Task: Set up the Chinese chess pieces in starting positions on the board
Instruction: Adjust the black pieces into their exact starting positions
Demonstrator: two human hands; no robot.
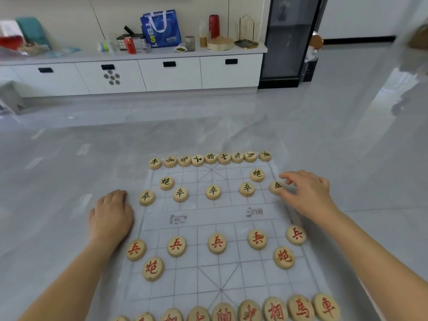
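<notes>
Over on the left, the left hand [111,216] lies palm down on the floor just beside the board [222,218], fingers relaxed, gripping nothing that shows. The board is a thin, pale printed sheet, so it will likely slip or wrinkle if shoved.

Across it, the black pieces [210,158] line the far edge, with two cannons and the pawns ahead of them. The red pieces [217,243] mirror that on the near side, their back row partly cut off at the bottom of the view. All are flat, round wooden discs, pale, with a carved character on top in black or red.

By the look of them they are light, stiff and hardly fragile, and smooth enough to skid over the sheet. Each is best taken by the rim, thumb on one side and a finger opposite, or simply nudged along flat.

And on the right, just that: the right hand [308,193] has the rightmost black pawn [275,186] at the board's right edge, in line with the other four pawns. The thumb is against its rim and the fingers curl round the far side in a light pinch. Whether it sits square on its crossing cannot be told under the fingers.
</notes>
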